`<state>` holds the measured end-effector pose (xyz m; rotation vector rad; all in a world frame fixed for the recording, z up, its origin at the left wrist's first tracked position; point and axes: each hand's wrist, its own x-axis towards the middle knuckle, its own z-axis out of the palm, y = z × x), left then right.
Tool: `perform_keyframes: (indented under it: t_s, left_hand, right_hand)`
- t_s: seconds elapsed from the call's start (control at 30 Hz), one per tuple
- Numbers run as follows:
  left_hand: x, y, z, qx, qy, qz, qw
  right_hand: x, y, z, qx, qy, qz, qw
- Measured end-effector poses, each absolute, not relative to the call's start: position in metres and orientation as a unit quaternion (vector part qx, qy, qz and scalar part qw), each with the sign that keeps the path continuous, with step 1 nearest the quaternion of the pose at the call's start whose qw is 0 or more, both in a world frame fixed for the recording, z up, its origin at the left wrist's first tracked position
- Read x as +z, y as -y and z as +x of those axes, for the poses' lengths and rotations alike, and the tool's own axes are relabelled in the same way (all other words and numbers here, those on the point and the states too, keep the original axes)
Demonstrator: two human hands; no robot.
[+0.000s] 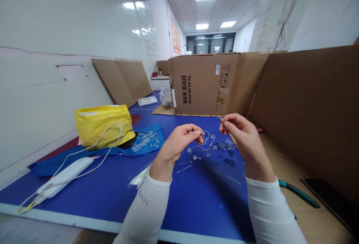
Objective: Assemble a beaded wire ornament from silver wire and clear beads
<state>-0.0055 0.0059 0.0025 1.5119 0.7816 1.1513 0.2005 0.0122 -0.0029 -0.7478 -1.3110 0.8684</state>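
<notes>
My left hand (182,139) is closed in a pinch on a thin wire strand with clear round beads (195,157), which hangs in loose loops below its fingertips. To the right and slightly higher, my right hand (239,128) pinches thumb and fingers together. Whatever lies between those fingertips is too small to make out. Beneath the right hand are black rings (229,162) and a small tangle of wire pieces (224,145). Straight silvery wires (141,176) lie in a bundle by my left forearm. More clear beads (147,139) rest on a blue cloth at the left.
A yellow bag (103,126) and a white power strip (66,176) with its cable are on the left of the blue tabletop (193,206). A large cardboard box (204,87) stands behind. Green-handled pliers (300,193) and a dark phone-like slab (328,199) lie at right.
</notes>
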Motion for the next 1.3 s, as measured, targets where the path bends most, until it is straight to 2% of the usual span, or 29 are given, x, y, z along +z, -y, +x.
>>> perform_keyframes:
  t_s: [0.23, 0.47, 0.67, 0.77, 0.87, 0.97, 1.0, 1.03, 1.13, 1.3]
  left_hand:
    - [0.004, -0.003, -0.004, 0.467, -0.328, 0.650, 0.502]
    - [0.006, -0.003, -0.002, 0.461, -0.332, 0.654, 0.500]
    - [0.006, -0.002, 0.001, 0.454, -0.339, 0.653, 0.502]
    - [0.004, -0.003, 0.001, 0.448, -0.344, 0.663, 0.492]
    - [0.001, -0.008, -0.001, 0.510, -0.362, 0.668, 0.403]
    - [-0.001, -0.011, -0.004, 0.604, -0.412, 0.638, 0.243]
    - [-0.001, -0.011, -0.004, 0.612, -0.420, 0.631, 0.226]
    - [-0.001, -0.011, -0.004, 0.608, -0.422, 0.630, 0.236]
    - [-0.002, -0.010, 0.001, 0.552, -0.406, 0.628, 0.369]
    - [-0.008, -0.014, 0.010, 0.549, -0.373, 0.557, 0.500]
  right_hand:
    - [-0.003, -0.007, 0.203, 0.377, 0.649, -0.377, 0.543]
    - [-0.002, -0.004, 0.203, 0.389, 0.672, -0.367, 0.511]
    - [-0.005, -0.009, 0.201, 0.386, 0.712, -0.386, 0.441]
    - [-0.009, -0.011, 0.201, 0.381, 0.716, -0.383, 0.442]
    - [-0.010, -0.012, 0.201, 0.347, 0.703, -0.389, 0.484]
    - [-0.009, -0.013, 0.199, 0.256, 0.684, -0.418, 0.540]
    - [-0.009, -0.014, 0.198, 0.220, 0.681, -0.425, 0.555]
    - [-0.009, -0.014, 0.196, 0.184, 0.679, -0.429, 0.567]
    - [-0.011, -0.013, 0.191, 0.099, 0.692, -0.419, 0.580]
    - [-0.019, -0.011, 0.181, 0.001, 0.774, -0.377, 0.509]
